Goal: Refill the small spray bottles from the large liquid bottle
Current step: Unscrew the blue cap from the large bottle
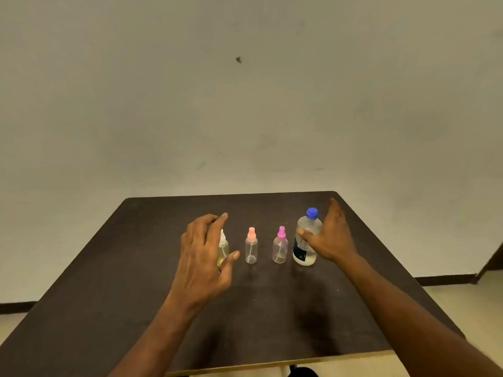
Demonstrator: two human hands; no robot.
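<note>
Three small clear spray bottles stand in a row on the dark table (109, 281): one with a white cap (223, 247) and yellowish liquid, one with a peach cap (251, 246), one with a pink cap (280, 245). The large clear bottle (306, 238) with a blue cap and dark label stands upright at the right end. My left hand (202, 257) is open around the white-capped bottle, hiding part of it; contact is unclear. My right hand (330, 235) is open beside the large bottle, its thumb in front of the bottle's body.
The table's far edge lies just behind the bottles, with a plain wall beyond. The near edge runs across the bottom of the view. Pale floor shows on both sides of the table.
</note>
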